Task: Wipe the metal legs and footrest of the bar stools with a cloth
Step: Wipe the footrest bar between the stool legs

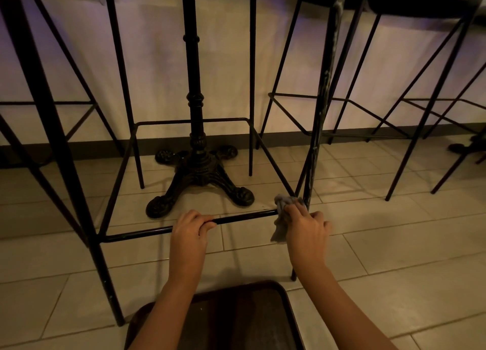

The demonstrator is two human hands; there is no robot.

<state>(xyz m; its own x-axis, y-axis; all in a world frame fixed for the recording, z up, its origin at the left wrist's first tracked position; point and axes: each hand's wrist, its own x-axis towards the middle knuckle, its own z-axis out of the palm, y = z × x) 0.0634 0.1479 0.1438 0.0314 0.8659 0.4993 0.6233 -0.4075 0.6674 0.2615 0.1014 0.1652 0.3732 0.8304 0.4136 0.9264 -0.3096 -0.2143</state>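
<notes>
A: What shows on the left?

B: A black metal leg (pixel 50 128) of the nearest bar stool slants down to the pale tiled floor (pixel 394 257). From it the footrest bar (pixel 244 216) runs rightward, low above the tiles.

A: And the hands?

B: The person's left hand (pixel 190 228) grips the footrest bar near its middle, fingers curled over the top. Further right, the right hand (pixel 306 224) clutches a grey cloth (pixel 282 218), pressing it against the bar's right end, just beside the scuffed front leg (pixel 319 128) at that corner. Part of the cloth hangs below the bar.

A: What lies behind?

B: An ornate black table pedestal (pixel 196 149) with splayed cast feet stands on the tiles inside the stool's frame. More bar stools (pixel 410 107) with thin black legs stand to the right, along a light wall (pixel 157 68) with a dark skirting.

A: Any brand, label or writing?

B: None that can be read in this dim light.

A: And at the bottom edge?

B: A dark wooden seat (pixel 236 320) between the forearms.
</notes>
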